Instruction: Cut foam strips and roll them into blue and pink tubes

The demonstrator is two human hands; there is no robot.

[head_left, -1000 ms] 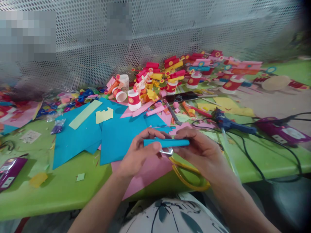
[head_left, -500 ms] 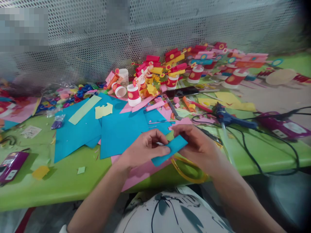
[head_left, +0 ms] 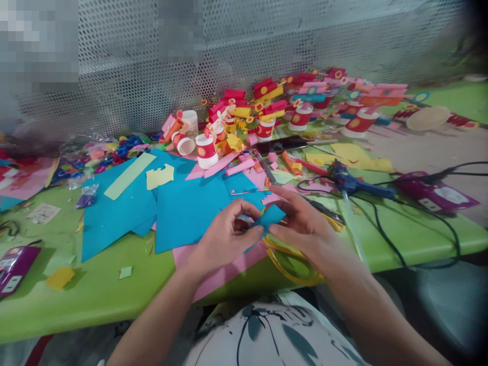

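Observation:
Between my two hands is a small strip of blue paper (head_left: 273,215), held above the table's front edge. My left hand (head_left: 229,235) pinches its left end, thumb on top and fingers curled behind. The right end sits in my right hand (head_left: 310,231), whose thumb presses near the strip's lower edge. Part of the strip is hidden by my left thumb. Under my right hand lie scissors with yellow handles (head_left: 293,272). Large blue paper sheets (head_left: 186,213) and a pink sheet (head_left: 219,272) lie beside and below my left hand.
A blue glue gun (head_left: 358,185) with a black cable (head_left: 385,239) rests on the right. Paper-wrapped cups (head_left: 206,152) with rolled-paper figures stand along the back by a perforated metal panel (head_left: 122,76). Purple packs (head_left: 434,192) lie at both sides. Colourful plastic pieces (head_left: 125,147) are heaped at back left.
The blue strip has turned and its near end has gone partly behind my left hand. My right thumb has come onto the strip. The whole view has shifted slightly.

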